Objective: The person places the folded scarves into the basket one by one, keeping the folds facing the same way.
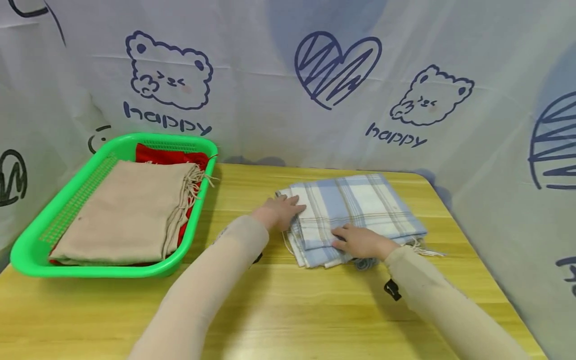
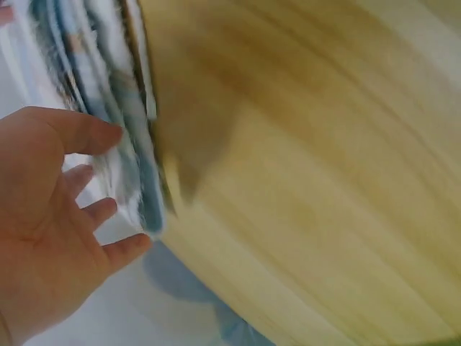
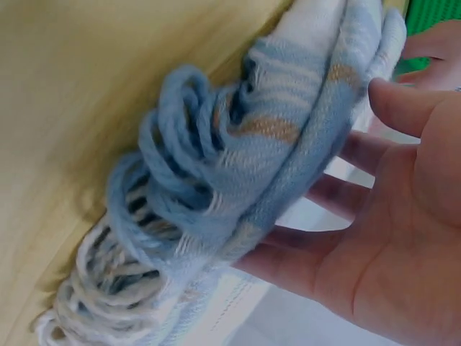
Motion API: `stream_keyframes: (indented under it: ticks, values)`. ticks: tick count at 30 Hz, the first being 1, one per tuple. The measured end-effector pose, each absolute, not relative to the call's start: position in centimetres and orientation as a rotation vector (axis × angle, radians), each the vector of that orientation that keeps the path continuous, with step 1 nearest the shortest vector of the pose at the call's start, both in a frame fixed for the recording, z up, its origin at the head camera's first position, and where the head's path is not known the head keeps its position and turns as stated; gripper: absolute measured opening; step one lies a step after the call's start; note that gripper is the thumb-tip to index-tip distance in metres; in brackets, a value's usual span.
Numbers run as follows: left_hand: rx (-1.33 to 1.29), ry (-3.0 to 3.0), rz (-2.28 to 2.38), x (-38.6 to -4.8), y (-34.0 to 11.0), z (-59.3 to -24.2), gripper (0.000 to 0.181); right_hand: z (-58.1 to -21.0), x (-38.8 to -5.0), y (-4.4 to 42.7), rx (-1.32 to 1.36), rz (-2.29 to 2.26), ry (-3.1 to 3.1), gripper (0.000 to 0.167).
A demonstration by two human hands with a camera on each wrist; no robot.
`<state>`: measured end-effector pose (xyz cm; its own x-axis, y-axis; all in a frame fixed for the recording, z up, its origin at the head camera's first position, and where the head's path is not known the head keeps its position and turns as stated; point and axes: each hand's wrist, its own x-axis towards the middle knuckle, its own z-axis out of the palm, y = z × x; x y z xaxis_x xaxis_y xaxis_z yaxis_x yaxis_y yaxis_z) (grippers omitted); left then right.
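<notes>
A folded plaid scarf (image 1: pixel 360 200) in blue, white and tan lies on the right half of the table. Over its left edge, my left hand (image 1: pixel 282 211) rests with spread fingers. My right hand (image 1: pixel 360 241) touches the top near the front edge, its fingers loosely extended. Stacked layers of the scarf (image 2: pixel 108 94) show beside the left hand (image 2: pixel 50 223) in the left wrist view. From the right wrist, looped blue and white fringe (image 3: pixel 155 166) hangs out beneath the fold, with the right hand (image 3: pixel 389 209) alongside the cloth.
A green plastic basket (image 1: pixel 193 230) stands on the left of the wooden table (image 1: pixel 288 310). In it a folded beige scarf (image 1: pixel 126 210) lies on a red cloth (image 1: pixel 166 156). White printed fabric (image 1: pixel 261 90) hangs behind the table and at its sides.
</notes>
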<state>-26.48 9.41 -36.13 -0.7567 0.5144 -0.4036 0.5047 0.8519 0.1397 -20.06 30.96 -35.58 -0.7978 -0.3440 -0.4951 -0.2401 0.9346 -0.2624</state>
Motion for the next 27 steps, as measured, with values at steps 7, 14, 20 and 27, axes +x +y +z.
stream_keyframes:
  ticks: [7, 14, 20, 27]
  values:
    - [0.776, 2.595, 0.002, -26.0, 9.6, -36.5, 0.049, -35.3, -19.8, 30.9, -0.425, -0.324, 2.515, 0.051]
    - [0.734, 2.605, -0.099, -25.5, 10.0, -35.2, 0.035, -35.3, -20.2, 30.8, -0.537, -0.377, 2.472, 0.048]
    - [0.71, 2.577, -0.265, -24.8, 11.2, -34.2, 0.034, -35.7, -20.7, 30.7, -0.642, -0.383, 2.511, 0.037]
    - [0.683, 2.511, -0.096, -25.0, 10.8, -34.1, 0.025, -36.5, -21.4, 31.1, -0.697, -0.47, 2.579, 0.025]
